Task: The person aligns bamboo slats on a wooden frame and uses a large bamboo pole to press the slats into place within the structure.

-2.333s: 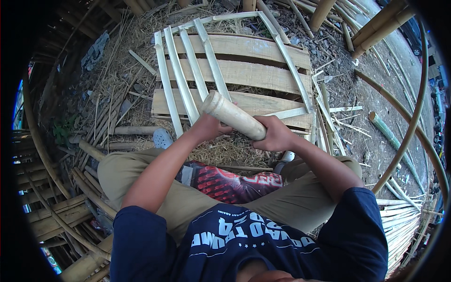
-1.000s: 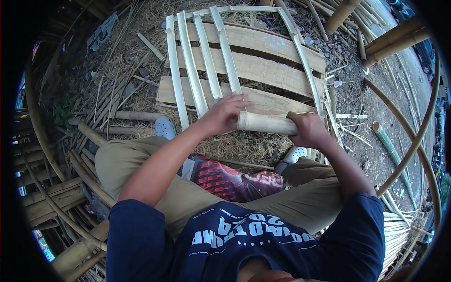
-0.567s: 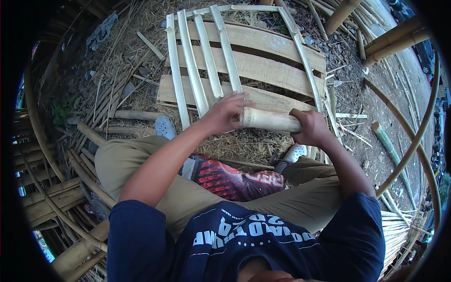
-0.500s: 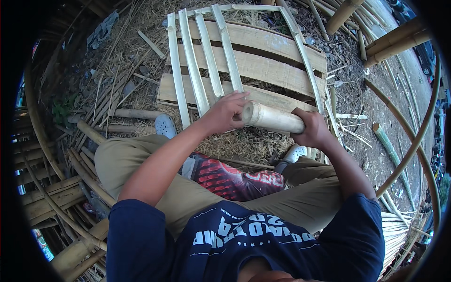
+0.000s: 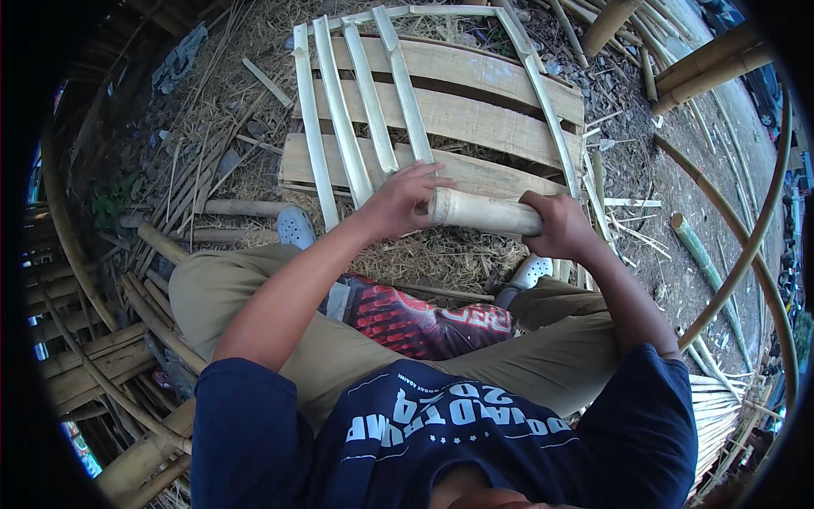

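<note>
A short, pale bamboo tube (image 5: 483,211) lies crosswise in front of me, above the straw-covered ground. My right hand (image 5: 560,225) is wrapped round its right end. At its left end my left hand (image 5: 402,202) curls against the tube, thumb and fingers at the rim. Just beyond the left hand, several split bamboo strips (image 5: 366,102) lie side by side over a slatted wooden pallet (image 5: 466,110). Another strip (image 5: 549,102) runs along the pallet's right side, and one more crosses its far edge.
A patterned red and black cloth (image 5: 415,318) covers part of my lap between my bent legs. Bamboo poles (image 5: 174,242) lie at the left. Curved poles (image 5: 729,288) cross at the right, near a green bamboo length (image 5: 705,263). Thick posts (image 5: 610,25) stand at the far right.
The tube has turned slightly, so its hollow left end no longer faces me openly. Both hands have shifted a little with it, and the left fingers lie nearer its rim.
</note>
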